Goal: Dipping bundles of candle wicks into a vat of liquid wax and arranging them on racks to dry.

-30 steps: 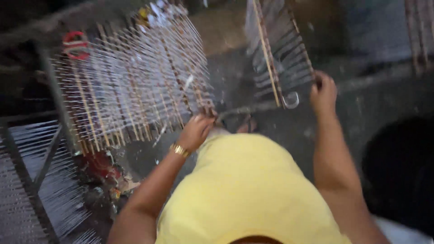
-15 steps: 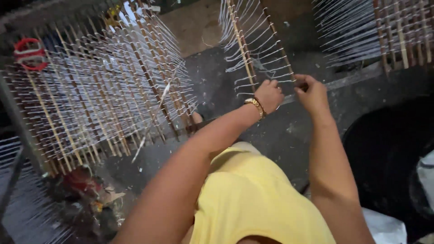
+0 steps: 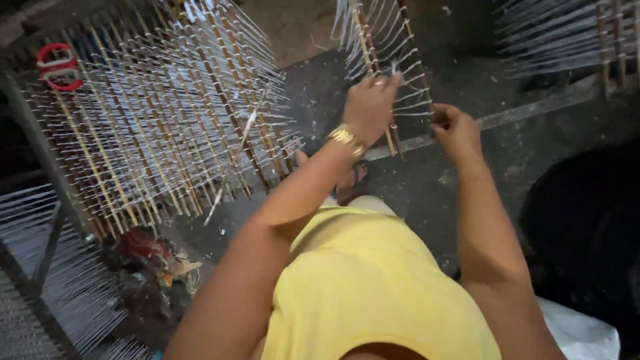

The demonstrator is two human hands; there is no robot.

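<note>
Two hands work one narrow rack: your left hand (image 3: 370,107), a gold bracelet (image 3: 345,137) at the wrist, lies over the bamboo rack (image 3: 380,47) straight ahead, its fingers (image 3: 383,83) curled down across an upright slat where pale white rods jut sideways. Your right hand (image 3: 457,130) sits just beside it at the rack's lower right edge, fingers (image 3: 441,115) pinched shut on what looks like the end of one rod; the blur keeps the exact grip from being certain. The rack leans tilted above the dark concrete floor (image 3: 480,180), its lower end near your sandalled foot (image 3: 350,187).

Judged from how the racks stand, the work looks well under way. The large rack (image 3: 153,127) to your left is packed with rows of white rods on its slats, and another loaded rack (image 3: 573,33) fills the upper right corner. The narrow one under your hands carries rods only along part of its length, so it appears to be the piece not yet finished. Red plastic rings (image 3: 59,63) hang at the far left, and a heap of scraps (image 3: 150,263) lies on the floor below the large rack.
</note>
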